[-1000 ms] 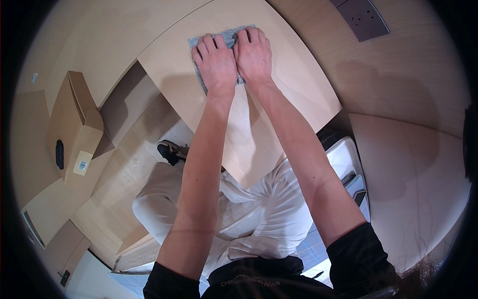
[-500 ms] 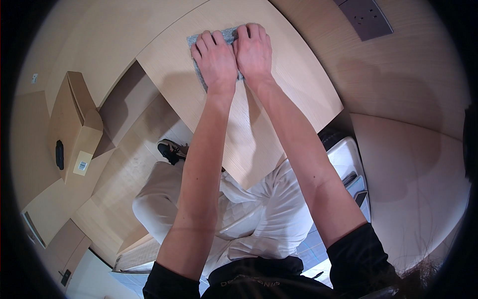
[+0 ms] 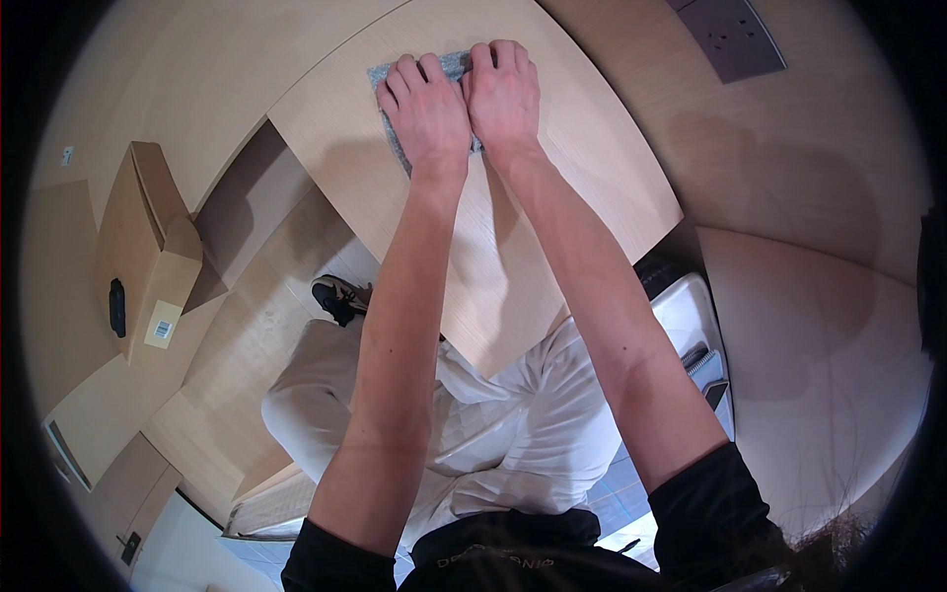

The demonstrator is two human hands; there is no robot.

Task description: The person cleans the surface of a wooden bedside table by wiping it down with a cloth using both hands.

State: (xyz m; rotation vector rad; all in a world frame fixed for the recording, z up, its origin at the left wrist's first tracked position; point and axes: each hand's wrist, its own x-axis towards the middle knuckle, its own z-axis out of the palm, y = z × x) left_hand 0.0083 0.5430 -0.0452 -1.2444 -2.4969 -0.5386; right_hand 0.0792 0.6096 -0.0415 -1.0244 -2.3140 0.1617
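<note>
A grey cloth [image 3: 396,136] lies on the far part of a light wood tabletop [image 3: 592,168], with only its left side and far edge showing. On its left half, my left hand [image 3: 426,118] is pressed down with the fingers bent and curled into the cloth. Close beside it, my right hand [image 3: 504,99] bears on the cloth's right side, its fingers also bent. The two hands nearly touch along the thumbs. Both arms reach forward almost straight, and the fingertips are partly hidden.
A cardboard box [image 3: 148,247] with a black handle stands at the left. On the right, a white tray [image 3: 681,306] holds a spiral notebook [image 3: 705,365] and a dark flat object. A dark socket plate [image 3: 732,39] is on the wood wall. My legs are folded under the table's near corner.
Both hands remain on the cloth. My right hand has shifted very slightly away from me, and the cloth's far edge has moved a little with it.
</note>
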